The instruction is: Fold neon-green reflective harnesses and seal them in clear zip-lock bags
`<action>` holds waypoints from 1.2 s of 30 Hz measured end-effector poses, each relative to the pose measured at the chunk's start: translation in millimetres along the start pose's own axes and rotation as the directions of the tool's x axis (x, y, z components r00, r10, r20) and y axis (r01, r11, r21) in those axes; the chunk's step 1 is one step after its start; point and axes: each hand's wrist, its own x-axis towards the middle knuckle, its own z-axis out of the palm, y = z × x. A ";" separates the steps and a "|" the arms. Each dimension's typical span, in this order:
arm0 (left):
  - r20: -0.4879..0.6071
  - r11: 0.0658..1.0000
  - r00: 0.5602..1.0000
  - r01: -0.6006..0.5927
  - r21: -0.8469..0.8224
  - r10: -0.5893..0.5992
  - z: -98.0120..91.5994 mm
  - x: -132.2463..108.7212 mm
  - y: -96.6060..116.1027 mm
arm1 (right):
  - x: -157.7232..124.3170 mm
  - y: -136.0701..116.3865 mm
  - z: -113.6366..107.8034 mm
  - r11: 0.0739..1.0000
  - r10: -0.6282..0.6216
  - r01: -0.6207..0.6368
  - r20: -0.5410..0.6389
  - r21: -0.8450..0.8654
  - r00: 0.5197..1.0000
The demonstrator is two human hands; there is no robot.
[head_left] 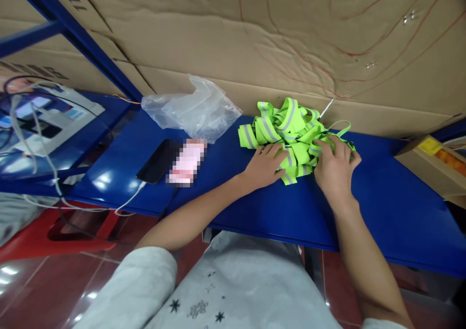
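Note:
A tangled heap of neon yellow-green straps with grey reflective stripes (287,123) lies on the blue tabletop (378,198) against the cardboard. On the heap's front left side rests my left hand (265,166), its fingers somewhat apart over the bands. My right hand (334,166) curls its fingers round the right end of the same heap; its fingertips are partly hidden among the straps. A thin green loop (342,126) and a white strip (326,108) stick out behind my right hand.
A crumpled clear plastic bag (196,108) lies left of the heap. Nearer are a black phone (158,161) on a white cable and a blurred pinkish item (187,163). An open carton (437,169) stands right. Cables and a red stool (40,239) are left.

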 end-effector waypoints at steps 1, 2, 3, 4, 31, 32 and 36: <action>-0.011 1.000 1.000 0.000 0.004 0.000 0.1 -1.2 -1.0 | 0.9 1.9 -0.6 1.000 0.020 -0.020 -0.005 -0.012 1.000; -0.022 1.000 1.000 -0.006 0.004 0.006 0.9 -2.2 -1.7 | 1.7 2.7 -1.4 0.999 0.032 -0.032 -0.014 -0.020 0.999; -0.034 1.000 0.999 -0.013 0.003 0.013 2.3 -2.7 -2.1 | 2.4 2.3 -2.3 0.999 0.030 -0.030 -0.027 -0.019 0.999; -0.046 1.000 0.999 -0.019 0.002 0.019 4.1 -2.8 -2.4 | 2.9 0.4 -3.4 1.000 0.004 -0.004 -0.038 -0.003 0.999; 0.293 0.182 0.921 0.344 -0.921 -0.255 -21.6 6.8 -36.7 | -4.0 -34.8 -24.5 0.811 -0.455 0.404 0.024 0.424 0.890; 0.257 0.177 0.923 0.314 -0.933 -0.285 -22.0 7.7 -35.1 | -4.9 -35.4 -23.4 0.826 -0.417 0.378 0.002 0.418 0.909; -0.022 0.249 0.970 0.041 -0.968 -0.243 -27.8 8.0 -28.3 | -5.8 -36.3 -20.0 0.873 -0.153 0.116 0.040 0.474 0.987</action>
